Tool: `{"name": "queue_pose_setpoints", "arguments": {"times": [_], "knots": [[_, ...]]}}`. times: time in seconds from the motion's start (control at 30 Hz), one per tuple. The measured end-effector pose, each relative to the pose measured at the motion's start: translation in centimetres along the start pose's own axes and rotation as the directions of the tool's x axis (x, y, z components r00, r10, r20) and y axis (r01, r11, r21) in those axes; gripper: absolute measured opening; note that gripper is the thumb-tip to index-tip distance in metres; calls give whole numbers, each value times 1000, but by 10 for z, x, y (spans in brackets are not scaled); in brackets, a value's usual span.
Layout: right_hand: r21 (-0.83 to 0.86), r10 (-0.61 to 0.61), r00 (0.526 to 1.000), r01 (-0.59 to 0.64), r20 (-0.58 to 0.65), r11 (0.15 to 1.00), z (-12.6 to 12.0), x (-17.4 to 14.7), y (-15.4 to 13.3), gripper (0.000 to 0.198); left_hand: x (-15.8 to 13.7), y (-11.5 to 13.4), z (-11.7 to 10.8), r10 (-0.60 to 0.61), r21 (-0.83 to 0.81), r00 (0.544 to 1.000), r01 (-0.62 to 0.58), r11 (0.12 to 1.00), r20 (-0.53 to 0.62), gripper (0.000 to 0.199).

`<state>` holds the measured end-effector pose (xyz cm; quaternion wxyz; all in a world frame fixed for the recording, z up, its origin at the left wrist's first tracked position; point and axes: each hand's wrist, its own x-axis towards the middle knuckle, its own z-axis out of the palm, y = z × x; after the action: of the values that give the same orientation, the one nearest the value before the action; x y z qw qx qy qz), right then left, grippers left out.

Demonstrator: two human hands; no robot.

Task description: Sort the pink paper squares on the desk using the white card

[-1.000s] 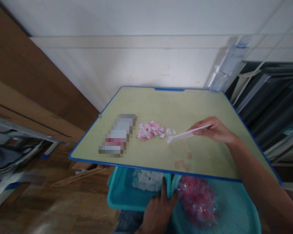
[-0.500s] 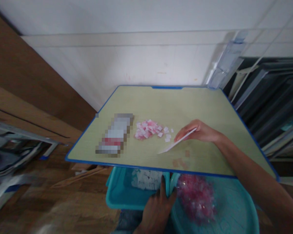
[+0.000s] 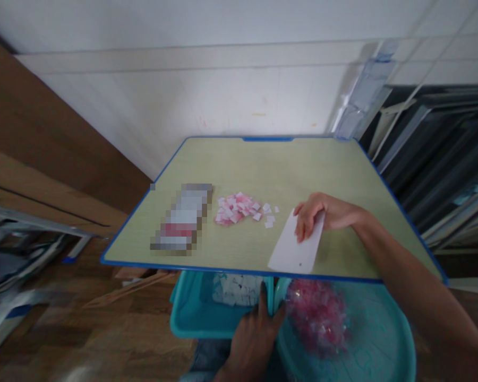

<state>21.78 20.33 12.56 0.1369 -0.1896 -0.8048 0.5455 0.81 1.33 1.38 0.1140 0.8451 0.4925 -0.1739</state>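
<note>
My right hand (image 3: pixel 313 215) is closed around the top of a white card (image 3: pixel 296 246) with a small dark dot near its lower edge. The card slants down to the front of the greenish table (image 3: pixel 231 164). Left of it, a few loose white squares (image 3: pixel 268 223) lie beside a heap of small pink and white paper squares (image 3: pixel 236 208). Below the table, my left hand (image 3: pixel 255 329) grips the rim of a teal rectangular bin (image 3: pixel 201 329), where it meets a round teal basin. White pieces (image 3: pixel 235 289) lie inside the bin.
A pixelated flat object (image 3: pixel 183 217) lies on the table's left side. The round basin (image 3: pixel 382 329) holds a pink, shiny clear bag (image 3: pixel 316 315). A clear plastic bottle (image 3: pixel 360 98) stands at the back right, before dark stacked panels (image 3: pixel 442 143). A wooden cabinet (image 3: pixel 56 122) is at left.
My right hand has turned the card from nearly edge-on to showing its broad white face, its lower edge now nearer the table front. My left hand stays at the bin.
</note>
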Motion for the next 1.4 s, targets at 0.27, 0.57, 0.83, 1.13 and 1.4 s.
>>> {"name": "queue_pose_setpoints", "arguments": {"times": [0.27, 0.57, 0.83, 1.13, 1.4], "knots": [[-47, 109, 987, -104, 117, 993, -17, -18, -10, 13, -1, -1, -2, 1, 4, 1000, -1, 1000, -2, 51], [-77, 211, 973, -204, 93, 976, -33, -50, -11, 24, -2, 0, -5, -3, -9, 1000, 3, 1000, 13, 48], [-46, 177, 981, -174, 73, 984, -45, -69, -4, 28, -2, 0, -4, -10, -10, 999, 9, 1000, -37, 52], [296, 429, 556, -316, -712, 901, -54, -72, 22, 34, -1, -1, 0, -9, -29, 1000, 9, 1000, -2, 50], [438, 604, 569, -415, -558, 797, -45, -73, 24, 42, 0, -3, 0, 14, -23, 999, -15, 1000, -28, 51]]}}
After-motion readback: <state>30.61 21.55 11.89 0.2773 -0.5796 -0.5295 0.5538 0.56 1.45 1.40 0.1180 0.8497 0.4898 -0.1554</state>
